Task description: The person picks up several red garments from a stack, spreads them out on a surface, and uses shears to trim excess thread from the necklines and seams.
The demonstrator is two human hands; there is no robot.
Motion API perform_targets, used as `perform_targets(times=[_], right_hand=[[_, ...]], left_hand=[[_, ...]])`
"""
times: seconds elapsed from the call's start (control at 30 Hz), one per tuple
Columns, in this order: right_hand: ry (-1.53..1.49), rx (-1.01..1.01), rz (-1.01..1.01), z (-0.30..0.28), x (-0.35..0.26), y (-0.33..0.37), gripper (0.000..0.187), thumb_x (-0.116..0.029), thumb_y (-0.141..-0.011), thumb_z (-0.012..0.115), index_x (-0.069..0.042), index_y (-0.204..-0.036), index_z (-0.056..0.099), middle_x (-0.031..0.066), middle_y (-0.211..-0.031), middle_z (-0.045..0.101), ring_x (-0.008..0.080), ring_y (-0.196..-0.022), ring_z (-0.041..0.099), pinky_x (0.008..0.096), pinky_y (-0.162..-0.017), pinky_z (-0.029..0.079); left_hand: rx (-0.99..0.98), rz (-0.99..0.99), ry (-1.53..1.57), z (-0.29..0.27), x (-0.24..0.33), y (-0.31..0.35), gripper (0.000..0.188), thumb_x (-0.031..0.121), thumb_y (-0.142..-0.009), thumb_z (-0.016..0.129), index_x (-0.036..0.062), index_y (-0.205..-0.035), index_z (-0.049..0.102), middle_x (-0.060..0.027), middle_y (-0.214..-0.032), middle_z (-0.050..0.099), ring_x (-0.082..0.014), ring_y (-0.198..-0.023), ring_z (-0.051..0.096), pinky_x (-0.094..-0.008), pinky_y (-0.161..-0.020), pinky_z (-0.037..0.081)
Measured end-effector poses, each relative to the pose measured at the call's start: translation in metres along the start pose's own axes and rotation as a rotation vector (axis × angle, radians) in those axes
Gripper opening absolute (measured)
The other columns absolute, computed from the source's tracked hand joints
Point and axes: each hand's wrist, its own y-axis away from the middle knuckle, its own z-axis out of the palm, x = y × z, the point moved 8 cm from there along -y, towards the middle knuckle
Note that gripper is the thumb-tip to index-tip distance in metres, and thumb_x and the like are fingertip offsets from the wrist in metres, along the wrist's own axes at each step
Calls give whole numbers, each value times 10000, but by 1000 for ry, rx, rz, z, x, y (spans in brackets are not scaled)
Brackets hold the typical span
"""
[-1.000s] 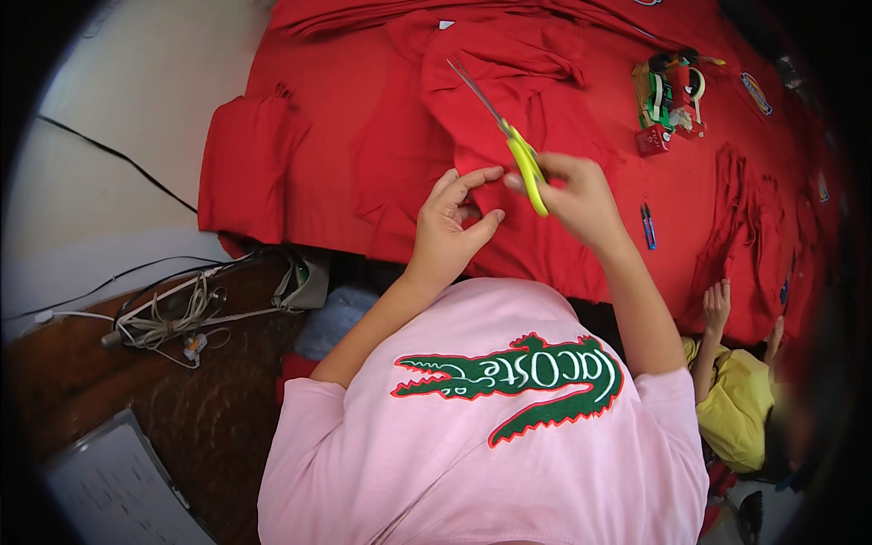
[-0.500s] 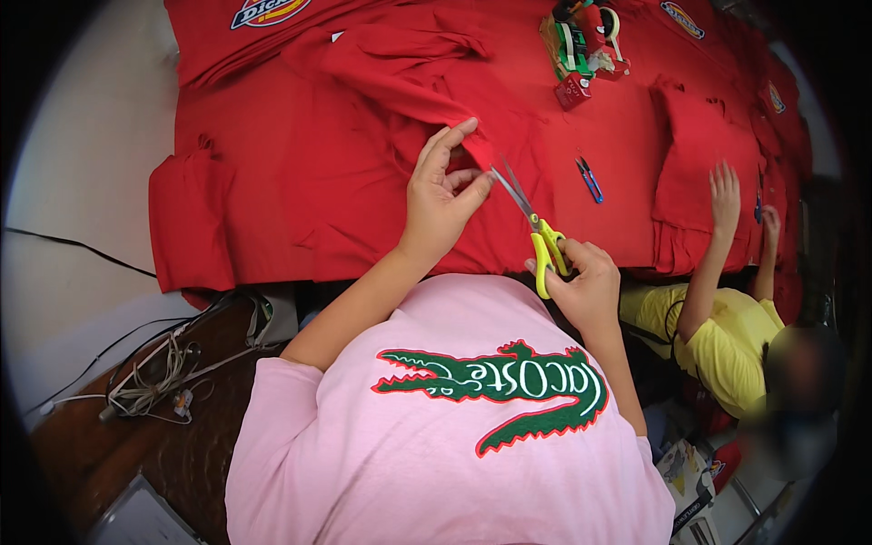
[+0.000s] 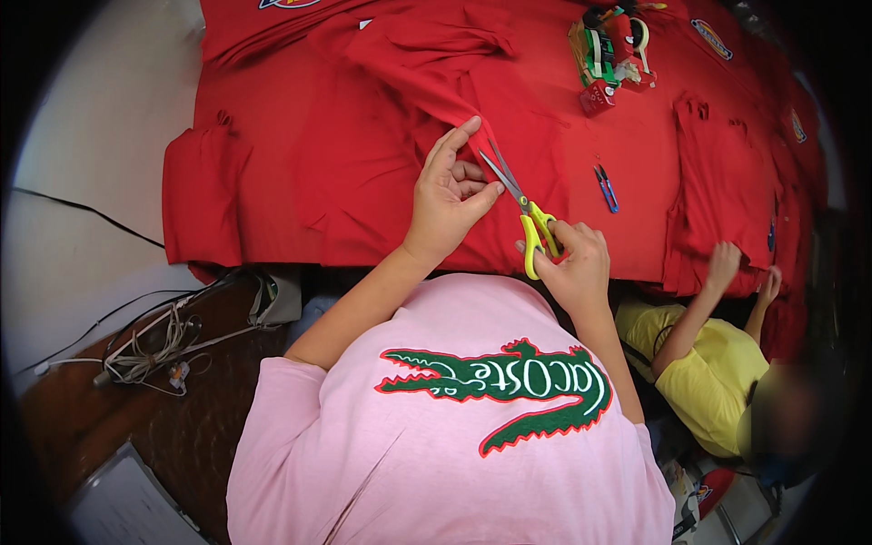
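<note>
My left hand (image 3: 447,195) pinches a fold of a red garment (image 3: 436,77) between fingers and thumb, lifting it off the red-covered table. My right hand (image 3: 579,265) grips scissors (image 3: 524,207) with yellow handles, its thumb and fingers in the loops. The scissor blades are slightly apart and point away from me, with their tips beside the pinched cloth, close to my left fingers. Whether the blades touch the cloth I cannot tell. To the right of the scissors, small blue-handled thread snips (image 3: 607,189) lie on the red surface.
A red and green tape dispenser (image 3: 599,59) stands at the back right. Folded red garments (image 3: 722,182) lie at the right, where a co-worker in a yellow shirt (image 3: 708,363) has a hand (image 3: 724,263) on them. More red cloth (image 3: 202,195) sits at the left, above tangled cables (image 3: 154,345).
The scissors have moved farther up along the cloth, closer to my left fingers. My left hand keeps its pinch. The co-worker's hands have come down to the near edge of the folded garments.
</note>
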Motion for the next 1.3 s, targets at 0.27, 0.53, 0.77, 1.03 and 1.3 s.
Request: perform_targets(times=[0.27,0.53,0.77,1.03,1.3], right_hand=[[-71,-55,-48,8,-1,-9,374,-319,-739,910,-33,-898,729,47,-658,562,226,-657,528,391,-701,372],[-49,-48,-71,11,-1,-13,412,-368,-748,908,-54,-975,769,18,-644,560,197,-666,541,390,-703,361],[-84,-92,-24,10,-3,-13,384,-372,-741,910,-58,-886,742,34,-615,542,209,-649,532,388,-694,353],[-131,-65,-20,22,12,-8,276,-239,-779,848,-28,-771,672,93,-613,562,254,-572,501,399,-687,372],[-107,-100,28,23,13,-4,316,-270,-773,893,-25,-800,696,71,-630,567,238,-616,484,394,-689,378]], left_hand=[[11,21,-15,-9,7,0,827,-190,-858,693,6,-1588,357,-76,-1568,400,-91,-946,614,-226,-823,593],[-2,-1,6,-10,4,-1,833,-192,-852,696,13,-1587,363,-81,-1603,396,-87,-924,611,-216,-815,585],[-52,6,10,-12,4,-4,829,-195,-850,699,10,-1582,369,-86,-1632,375,-78,-905,608,-212,-803,583],[-24,12,31,-14,6,-4,763,-179,-863,712,-3,-1548,425,-99,-1627,391,-71,-910,602,-212,-823,582],[128,6,152,-19,-13,-12,619,-151,-907,681,-3,-1492,543,-62,-1285,605,-67,-911,608,-231,-913,582]])
